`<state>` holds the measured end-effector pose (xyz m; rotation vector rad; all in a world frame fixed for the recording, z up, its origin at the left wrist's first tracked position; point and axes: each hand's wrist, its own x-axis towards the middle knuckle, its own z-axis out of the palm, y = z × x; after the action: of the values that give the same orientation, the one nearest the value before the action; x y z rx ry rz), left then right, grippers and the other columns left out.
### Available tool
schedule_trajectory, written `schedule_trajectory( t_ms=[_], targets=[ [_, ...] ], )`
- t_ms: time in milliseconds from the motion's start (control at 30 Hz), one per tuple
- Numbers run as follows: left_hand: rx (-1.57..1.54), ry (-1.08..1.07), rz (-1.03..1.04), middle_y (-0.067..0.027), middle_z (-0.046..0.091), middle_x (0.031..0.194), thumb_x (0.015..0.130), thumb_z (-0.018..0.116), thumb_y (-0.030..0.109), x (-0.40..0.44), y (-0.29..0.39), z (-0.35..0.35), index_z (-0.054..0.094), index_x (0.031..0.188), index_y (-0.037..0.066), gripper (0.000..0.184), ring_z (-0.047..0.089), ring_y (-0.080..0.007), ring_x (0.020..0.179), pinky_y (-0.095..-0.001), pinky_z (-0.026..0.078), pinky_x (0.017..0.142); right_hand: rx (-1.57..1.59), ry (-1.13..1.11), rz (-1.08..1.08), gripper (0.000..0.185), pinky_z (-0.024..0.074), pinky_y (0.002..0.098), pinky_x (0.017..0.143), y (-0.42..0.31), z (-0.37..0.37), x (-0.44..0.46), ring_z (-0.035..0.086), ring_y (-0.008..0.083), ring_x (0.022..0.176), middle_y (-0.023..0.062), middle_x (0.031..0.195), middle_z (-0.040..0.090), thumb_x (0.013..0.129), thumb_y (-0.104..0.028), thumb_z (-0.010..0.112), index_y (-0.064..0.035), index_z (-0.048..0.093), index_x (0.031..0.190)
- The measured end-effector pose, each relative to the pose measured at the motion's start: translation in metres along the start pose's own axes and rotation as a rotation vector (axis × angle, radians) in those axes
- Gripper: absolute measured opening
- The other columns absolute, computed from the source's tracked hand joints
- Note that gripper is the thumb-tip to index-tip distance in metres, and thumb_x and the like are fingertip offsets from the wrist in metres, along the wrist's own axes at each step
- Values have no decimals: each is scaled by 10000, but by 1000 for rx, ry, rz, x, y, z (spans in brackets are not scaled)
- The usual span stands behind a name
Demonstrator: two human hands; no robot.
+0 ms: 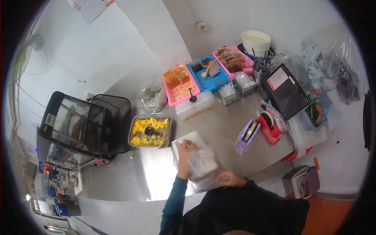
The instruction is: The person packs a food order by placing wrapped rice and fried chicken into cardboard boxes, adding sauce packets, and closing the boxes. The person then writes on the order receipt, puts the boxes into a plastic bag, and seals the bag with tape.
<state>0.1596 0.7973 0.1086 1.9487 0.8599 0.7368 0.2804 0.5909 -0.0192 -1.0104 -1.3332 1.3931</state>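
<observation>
A clear plastic bag (pixel 199 161) is spread at the front of the steel table, over a pale white block or box (pixel 189 138) whose kind I cannot make out. My left hand (pixel 185 152) is closed on the upper left part of the bag, fingers bent inward. At the bag's lower right edge, my right hand (pixel 230 178) is closed on the plastic, somewhat blurred. To the left of the white block stands a glass container (pixel 169 135) of yellow food, with a black utensil (pixel 152 131) lying in it.
Behind are pink (pixel 169 98) and blue baskets (pixel 225 80) with packets. Purple (pixel 243 145) and red tape dispensers (pixel 273 135) stand to the right, near a black tablet (pixel 291 102). A glass display case (pixel 64 125) and black mesh basket (pixel 124 135) are on the left.
</observation>
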Motion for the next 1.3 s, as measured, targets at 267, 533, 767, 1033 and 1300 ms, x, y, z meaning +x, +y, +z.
schedule_trajectory(
  t_ms=[267, 533, 767, 1033, 1300],
  targets=[
    [205, 341, 75, -116, 451, 776, 654, 596, 62, -42, 5, 35, 488, 678, 6, 124, 495, -262, 696, -320, 405, 577, -607, -562, -7, 268, 422, 325, 846, -72, -59, 40, 573, 202, 911, 124, 974, 614, 779, -194, 593, -50, 607, 1005],
    [-76, 238, -84, -74, 530, 790, 769, 519, 32, -35, 0, 38, 519, 795, -22, 60, 533, -169, 717, -276, 431, 624, -1090, 760, -140, 108, 485, 356, 589, -110, -306, 191, 622, 276, 631, 150, 626, 614, 672, -120, 625, -18, 630, 638],
    [150, 120, 85, -81, 527, 753, 734, 592, 93, -9, 5, 49, 550, 773, 15, 96, 564, -207, 702, -285, 437, 607, -1206, 991, 337, 108, 481, 441, 702, -41, -345, 258, 603, 360, 787, 206, 789, 615, 718, -95, 570, -13, 630, 754],
    [-236, -253, 333, -103, 590, 901, 609, 720, 146, 6, -11, 12, 589, 939, 38, 371, 554, -285, 892, -363, 450, 784, -1289, 909, 423, 85, 487, 437, 680, -44, -346, 248, 599, 360, 802, 208, 812, 611, 714, -40, 557, 2, 612, 764],
    [-374, -236, 258, -135, 599, 948, 603, 691, 159, 0, -37, 18, 597, 956, 38, 384, 565, -302, 909, -356, 442, 823, -1140, 1004, 421, 97, 480, 451, 715, -44, -344, 255, 585, 377, 849, 221, 851, 607, 672, -33, 580, 8, 592, 759]
  ],
)
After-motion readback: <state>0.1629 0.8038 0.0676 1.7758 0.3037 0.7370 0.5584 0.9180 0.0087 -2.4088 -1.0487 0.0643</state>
